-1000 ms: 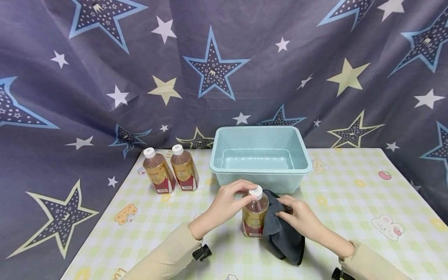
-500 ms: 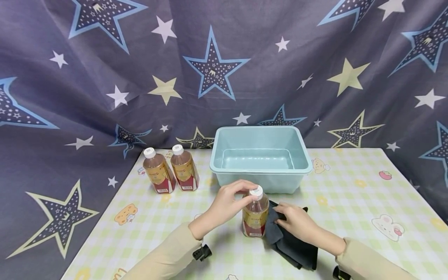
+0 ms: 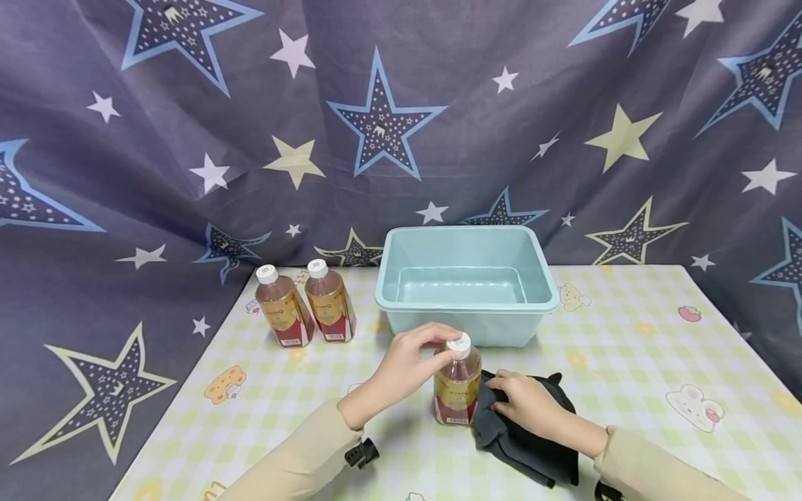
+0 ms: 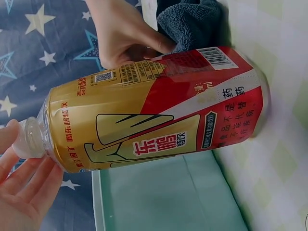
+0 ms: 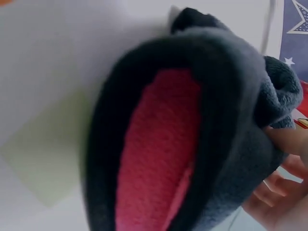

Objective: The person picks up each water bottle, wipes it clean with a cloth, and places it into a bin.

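Observation:
A drink bottle [image 3: 456,400] with a gold and red label stands upright on the table in front of the basin. My left hand [image 3: 413,355] pinches its white cap [image 3: 459,344] between thumb and fingers. To the right, my right hand [image 3: 531,405] grips a dark grey cloth [image 3: 529,452], bunched against the lower side of the bottle. In the left wrist view the fluffy cloth [image 4: 192,24] lies right at the bottle's label, low down. The right wrist view shows a fold of the cloth [image 5: 226,144] hanging loose, with a pinkish-red patch inside it.
Two more bottles of the same kind, a left one [image 3: 285,313] and a right one [image 3: 331,306], stand at the back left. A light blue plastic basin [image 3: 464,323] sits behind the held bottle. A checked cloth [image 3: 626,348] covers the table; a starry curtain [image 3: 238,83] hangs behind.
My right hand has moved down along the bottle's side and slightly toward me, taking the grey cloth along. My left hand and the bottle have stayed in place.

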### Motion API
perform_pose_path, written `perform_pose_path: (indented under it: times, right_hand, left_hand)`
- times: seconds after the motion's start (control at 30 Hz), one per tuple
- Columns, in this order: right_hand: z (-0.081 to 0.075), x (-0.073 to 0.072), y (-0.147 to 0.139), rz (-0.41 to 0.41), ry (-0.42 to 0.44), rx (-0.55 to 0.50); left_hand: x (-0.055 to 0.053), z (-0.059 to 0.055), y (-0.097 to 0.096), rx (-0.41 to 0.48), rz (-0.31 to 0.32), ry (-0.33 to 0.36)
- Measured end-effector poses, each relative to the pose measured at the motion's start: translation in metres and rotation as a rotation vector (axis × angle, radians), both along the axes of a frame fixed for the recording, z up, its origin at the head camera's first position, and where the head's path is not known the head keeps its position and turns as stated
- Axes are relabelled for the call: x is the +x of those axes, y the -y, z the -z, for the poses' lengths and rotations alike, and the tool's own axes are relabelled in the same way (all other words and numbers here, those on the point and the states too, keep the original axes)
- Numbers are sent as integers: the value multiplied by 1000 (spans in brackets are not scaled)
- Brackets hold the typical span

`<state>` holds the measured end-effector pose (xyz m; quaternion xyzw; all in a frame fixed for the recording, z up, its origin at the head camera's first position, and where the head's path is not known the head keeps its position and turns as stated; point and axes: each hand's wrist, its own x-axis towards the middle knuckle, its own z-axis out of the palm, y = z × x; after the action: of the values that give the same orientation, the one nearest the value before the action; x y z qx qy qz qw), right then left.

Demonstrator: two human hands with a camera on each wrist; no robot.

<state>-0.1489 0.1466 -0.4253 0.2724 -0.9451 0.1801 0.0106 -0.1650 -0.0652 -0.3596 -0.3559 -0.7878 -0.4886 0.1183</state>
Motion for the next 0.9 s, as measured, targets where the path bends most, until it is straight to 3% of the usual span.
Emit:
perform_pose_path:
  times: [0.2,0.43,0.7,0.9]
  right_hand:
    - [-15,3,-3,-13,-1,-34]
    - [-38,7,-6,-47,-86,-138]
    - [-58,11,-7,-64,-177,-195]
    - [-65,12,-6,-55,-176,-186]
  left_hand:
    - [1,-2,0,-9,-10,30]
    - [18,-28,-3,-1,-12,9]
    - [19,-31,-2,12,-14,40]
    - [19,-30,-2,13,-12,49]
